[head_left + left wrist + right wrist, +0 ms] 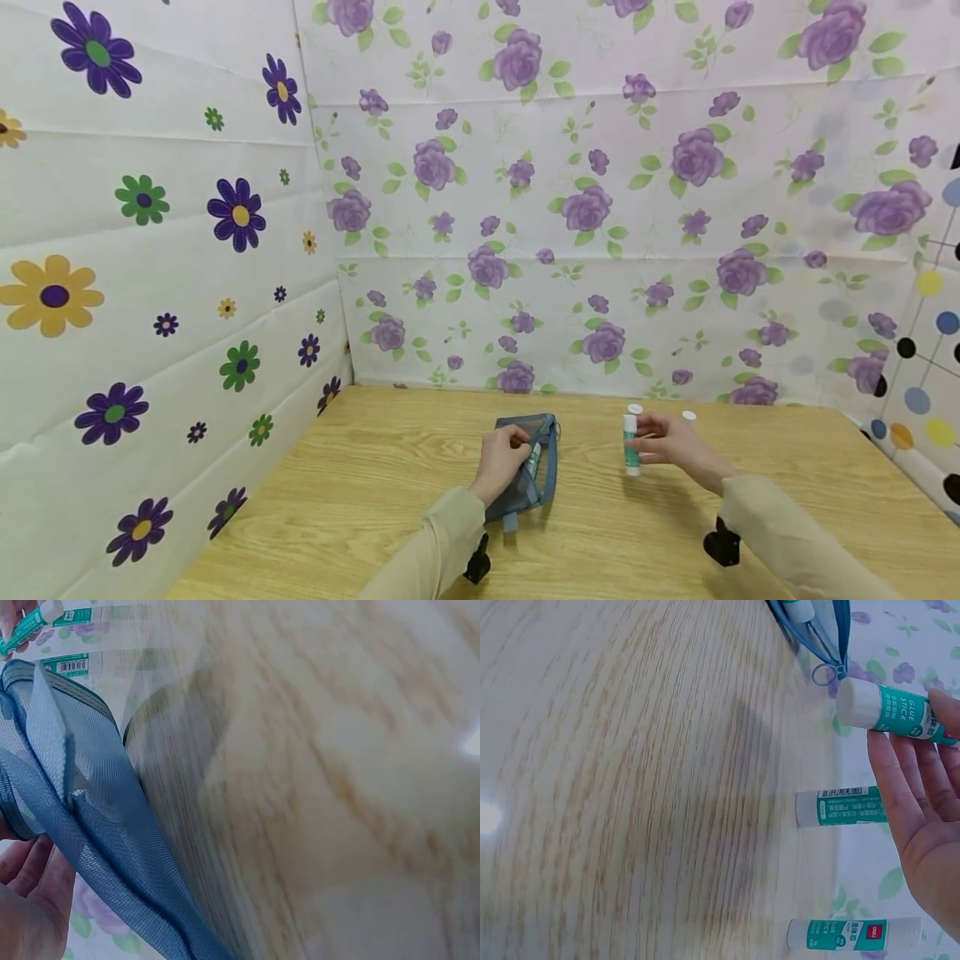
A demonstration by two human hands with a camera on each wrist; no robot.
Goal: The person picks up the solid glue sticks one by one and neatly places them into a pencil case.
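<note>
A blue mesh zip pouch (512, 497) is on the table with its mouth open. My left hand (498, 463) grips its edge, fingertips partly hidden behind the fabric in the left wrist view. Inside the pouch a glue stick (534, 460) shows, white-capped with a green label. To the right of the pouch, my right hand (681, 448) pinches another glue stick (901, 712) between thumb and fingers, above the tabletop. Beyond that hand two more glue sticks stand upright; the right wrist view shows one glue stick (847, 807) and the other glue stick (840, 934) apart from each other.
The wood-grain table (337, 483) meets a flower-printed back wall covering (465, 208). A daisy-patterned covering (180, 275) closes the left side, a dotted one (926, 367) the right. A fabric tab (510, 523) sticks out at the pouch's near end.
</note>
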